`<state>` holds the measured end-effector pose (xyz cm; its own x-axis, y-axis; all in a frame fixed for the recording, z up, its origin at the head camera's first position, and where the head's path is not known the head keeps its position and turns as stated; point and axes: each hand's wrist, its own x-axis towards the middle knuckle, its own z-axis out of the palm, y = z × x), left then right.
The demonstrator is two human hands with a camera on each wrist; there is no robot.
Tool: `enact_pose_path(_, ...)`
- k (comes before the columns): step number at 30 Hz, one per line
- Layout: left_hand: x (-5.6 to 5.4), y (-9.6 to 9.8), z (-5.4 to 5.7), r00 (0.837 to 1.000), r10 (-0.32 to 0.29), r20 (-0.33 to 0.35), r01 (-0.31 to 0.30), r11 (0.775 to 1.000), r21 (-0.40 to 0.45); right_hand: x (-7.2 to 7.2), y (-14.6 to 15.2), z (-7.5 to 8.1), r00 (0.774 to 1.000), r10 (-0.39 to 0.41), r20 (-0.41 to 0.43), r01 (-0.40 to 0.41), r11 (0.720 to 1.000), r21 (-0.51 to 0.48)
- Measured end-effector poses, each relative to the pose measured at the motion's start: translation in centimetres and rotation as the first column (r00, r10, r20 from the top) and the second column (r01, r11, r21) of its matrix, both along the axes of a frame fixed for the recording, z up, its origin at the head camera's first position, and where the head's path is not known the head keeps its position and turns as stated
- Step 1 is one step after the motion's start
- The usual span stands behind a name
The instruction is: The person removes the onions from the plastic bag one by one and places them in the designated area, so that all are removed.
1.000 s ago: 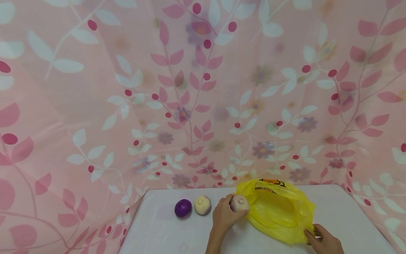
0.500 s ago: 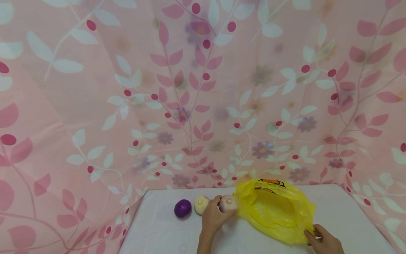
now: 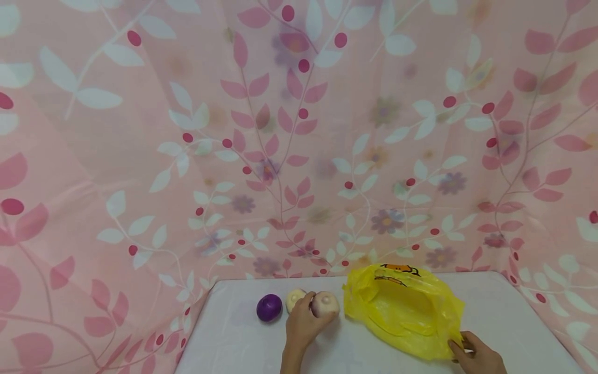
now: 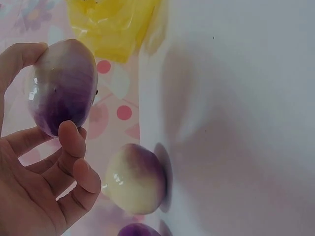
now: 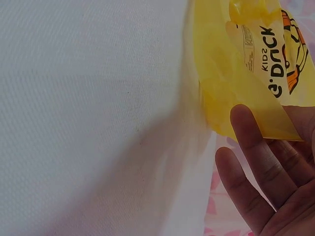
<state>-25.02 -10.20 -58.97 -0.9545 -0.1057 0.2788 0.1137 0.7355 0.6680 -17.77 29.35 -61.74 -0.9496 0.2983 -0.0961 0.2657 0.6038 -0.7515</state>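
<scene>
In the head view my left hand point(image 3: 302, 323) grips a glossy cream-and-purple onion point(image 3: 325, 305), holding it above the white table. The left wrist view shows this onion point(image 4: 64, 88) between the thumb and fingers. A second cream-and-purple onion point(image 3: 295, 300) sits just behind the left hand, partly covered by it. Left of that is a deep purple onion point(image 3: 269, 308). My right hand point(image 3: 478, 353) pinches the lower right edge of a yellow plastic bag point(image 3: 406, 322), whose mouth gapes toward me. Whether anything lies inside the bag cannot be seen.
The white-covered table point(image 3: 233, 343) carries all of these things. A pink curtain point(image 3: 280, 156) printed with leaves and flowers hangs behind it and along both sides. Black and orange print point(image 5: 283, 54) marks the bag in the right wrist view.
The left hand has carried its onion leftward, away from the bag's mouth and toward the other onions. The right hand and the bag have stayed nearly still.
</scene>
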Motion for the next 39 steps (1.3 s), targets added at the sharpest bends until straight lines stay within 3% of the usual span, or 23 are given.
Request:
enact_pose_path(12, 0.6, -2.8, -0.7, 1.0, 0.029, -0.001, -0.029, 1.0, -0.012, -0.3, 0.0, -0.4, 0.999, -0.026, 0.029, 0.027, 0.999, -0.018)
enact_pose_path(26, 1.4, -6.5, -0.7, 0.997, 0.071, 0.01, -0.071, 0.996, -0.055, -0.3, -0.1, -0.1, 0.998, -0.024, 0.052, 0.026, 0.999, -0.032)
enact_pose_path(32, 1.7, -7.5, -1.0, 0.993, 0.099, 0.059, -0.097, 0.995, -0.037, -0.4, -0.1, -0.2, 0.998, -0.023, 0.054, 0.025, 0.999, -0.037)
enact_pose_path(39, 2.4, -8.2, -1.1, 0.988, 0.148, 0.043, -0.145, 0.988, -0.053, -0.3, 0.0, -0.1, 0.995, -0.021, 0.093, 0.024, 0.999, -0.039)
